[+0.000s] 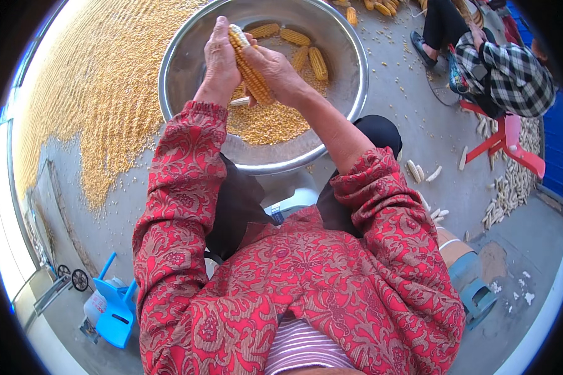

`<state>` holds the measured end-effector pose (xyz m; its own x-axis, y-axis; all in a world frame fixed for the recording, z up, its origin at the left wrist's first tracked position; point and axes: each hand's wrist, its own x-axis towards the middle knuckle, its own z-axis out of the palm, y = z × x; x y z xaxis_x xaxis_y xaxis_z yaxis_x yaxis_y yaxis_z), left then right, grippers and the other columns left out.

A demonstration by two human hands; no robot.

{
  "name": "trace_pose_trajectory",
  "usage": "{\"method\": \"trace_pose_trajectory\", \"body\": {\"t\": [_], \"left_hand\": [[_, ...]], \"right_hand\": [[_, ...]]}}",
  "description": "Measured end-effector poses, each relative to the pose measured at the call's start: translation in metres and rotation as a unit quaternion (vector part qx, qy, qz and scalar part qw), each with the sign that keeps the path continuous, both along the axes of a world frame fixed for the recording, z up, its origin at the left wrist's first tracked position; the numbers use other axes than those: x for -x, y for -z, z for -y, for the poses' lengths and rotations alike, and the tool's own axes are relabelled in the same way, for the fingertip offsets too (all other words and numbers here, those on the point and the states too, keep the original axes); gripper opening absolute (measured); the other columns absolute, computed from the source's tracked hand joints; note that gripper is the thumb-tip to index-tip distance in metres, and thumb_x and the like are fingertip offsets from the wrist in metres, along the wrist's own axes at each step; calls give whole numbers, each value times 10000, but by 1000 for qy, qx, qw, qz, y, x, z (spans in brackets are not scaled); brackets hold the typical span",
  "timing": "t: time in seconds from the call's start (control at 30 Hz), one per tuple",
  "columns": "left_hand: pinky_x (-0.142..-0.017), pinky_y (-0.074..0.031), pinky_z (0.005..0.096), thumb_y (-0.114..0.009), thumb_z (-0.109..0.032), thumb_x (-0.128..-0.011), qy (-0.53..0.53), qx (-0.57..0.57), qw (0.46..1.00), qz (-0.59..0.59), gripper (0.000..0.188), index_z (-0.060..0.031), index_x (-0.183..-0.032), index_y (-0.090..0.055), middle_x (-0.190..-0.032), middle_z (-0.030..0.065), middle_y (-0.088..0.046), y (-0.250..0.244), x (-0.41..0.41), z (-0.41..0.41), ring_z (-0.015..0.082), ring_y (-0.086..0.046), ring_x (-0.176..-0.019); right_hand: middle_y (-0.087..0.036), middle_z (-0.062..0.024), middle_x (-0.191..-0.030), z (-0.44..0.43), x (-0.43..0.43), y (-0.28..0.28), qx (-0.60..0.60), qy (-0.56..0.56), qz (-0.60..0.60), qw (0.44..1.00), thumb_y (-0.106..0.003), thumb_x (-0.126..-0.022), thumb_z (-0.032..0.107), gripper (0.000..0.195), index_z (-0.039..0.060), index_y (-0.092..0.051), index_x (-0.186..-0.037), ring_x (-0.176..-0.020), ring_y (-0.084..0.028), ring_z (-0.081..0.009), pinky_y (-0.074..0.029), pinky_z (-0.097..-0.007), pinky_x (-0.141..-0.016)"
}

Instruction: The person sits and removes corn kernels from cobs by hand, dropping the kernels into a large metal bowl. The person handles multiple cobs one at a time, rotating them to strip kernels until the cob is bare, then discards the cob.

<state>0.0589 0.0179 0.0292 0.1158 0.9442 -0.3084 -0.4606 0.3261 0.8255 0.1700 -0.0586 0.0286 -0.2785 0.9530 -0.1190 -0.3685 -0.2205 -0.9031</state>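
Note:
An ear of dried corn (252, 75) is held slantwise over a wide metal basin (342, 101). My left hand (221, 61) grips its left side with the thumb pointing up, and my right hand (277, 72) wraps its right side. Near the top of the ear, a pale strip of cob shows without kernels. Loose corn kernels (272, 124) cover the bottom of the basin. Several whole ears (318, 63) rest along its far right inside wall. Below my hands, a bare white cob (239, 101) lies on the kernels, partly hidden.
Kernels (103, 103) are spread across the floor on the left. At right, a person (502, 70) in a checked top sits by a red plastic stool (502, 140), near a heap of bare cobs (513, 187). A blue plastic chair (115, 311) and a gas cylinder (471, 290) stand behind me.

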Motion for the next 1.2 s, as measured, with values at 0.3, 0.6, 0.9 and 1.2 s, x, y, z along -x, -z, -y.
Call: {"method": "trace_pose_trajectory", "body": {"t": [0.3, 0.6, 0.9, 1.2], "left_hand": [[-626, -529, 373, -530, -465, -937, -25, 61, 997, 40, 429, -37, -913, -554, -741, 110, -599, -6, -6, 1, 233, -606, -654], [-575, -536, 377, -514, -467, -938, -12, 47, 997, 59, 447, -23, -893, -541, -699, 136, -598, 0, 6, 1, 230, -598, -615], [-593, -531, 351, -494, -464, -946, -4, 19, 1000, 9, 474, -9, -858, -588, -689, 108, -615, -3, -1, 6, 207, -598, -583], [-620, -526, 312, -469, -395, -962, 23, -10, 1000, -13, 442, 6, -845, -613, -721, 95, -619, -8, -6, 17, 167, -602, -629]], "right_hand": [[-619, -126, -813, 7, 6, -5, -1, 83, 78, 993, -369, -1031, 387, 435, 0, -561, -1086, -549, -637, -203, -541, -326, -424], [-604, -95, -832, 9, 6, -13, -13, 6, 55, 998, -432, -1009, 431, 455, -2, -506, -1130, -605, -642, -183, -563, -299, -468], [-622, -100, -851, 5, 9, -8, 46, 64, -23, 997, -371, -1018, 465, 502, 7, -496, -1183, -586, -632, -184, -572, -325, -489], [-618, -102, -972, 2, 8, 3, 1, 129, 79, 988, -384, -1028, 374, 479, -1, -513, -1297, -740, -654, -164, -547, -286, -464]]}}
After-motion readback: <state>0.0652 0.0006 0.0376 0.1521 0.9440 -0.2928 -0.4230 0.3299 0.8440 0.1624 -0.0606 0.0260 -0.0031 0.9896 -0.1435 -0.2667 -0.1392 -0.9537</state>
